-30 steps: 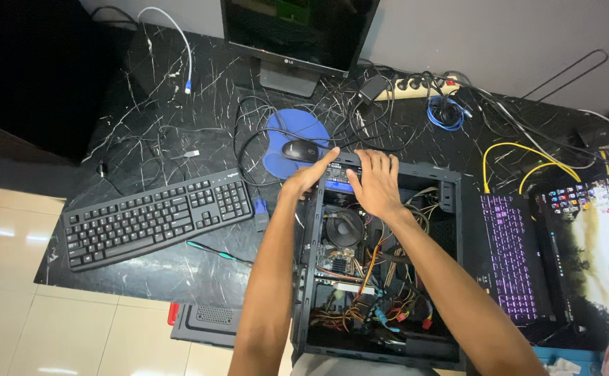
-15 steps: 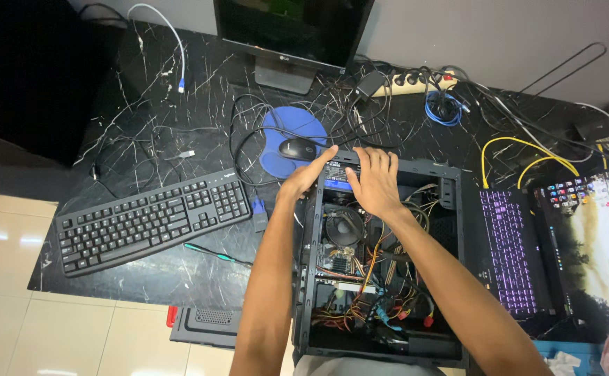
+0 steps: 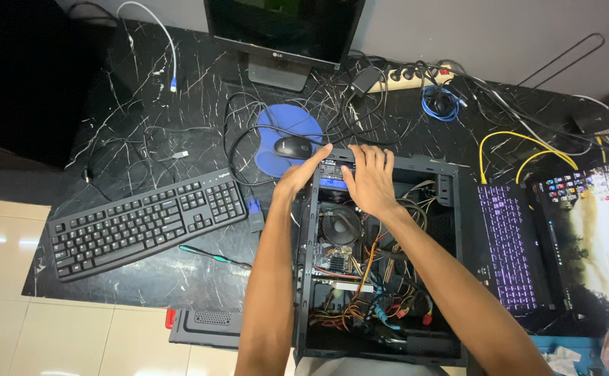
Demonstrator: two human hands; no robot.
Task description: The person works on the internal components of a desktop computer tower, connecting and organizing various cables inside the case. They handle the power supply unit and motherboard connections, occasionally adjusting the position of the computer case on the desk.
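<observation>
An open black computer case (image 3: 449, 230) lies on its side on the dark marble desk (image 3: 151, 118), showing a round cooler fan (image 3: 340, 225) and a tangle of coloured wires (image 3: 381, 292). My left hand (image 3: 299, 175) grips the case's far left corner at the power supply (image 3: 332, 172). My right hand (image 3: 368, 179) lies flat, fingers spread, on that power supply inside the far end of the case.
A black keyboard (image 3: 147, 221) lies to the left, with a black mouse (image 3: 292, 147) on a blue pad (image 3: 287, 125). A monitor (image 3: 283, 28) stands behind, beside a power strip (image 3: 416, 73). An open laptop (image 3: 555, 237) is on the right. A case panel (image 3: 207, 327) leans below the desk.
Both hands stay on the power supply end of the case. Only the camera has shifted slightly.
</observation>
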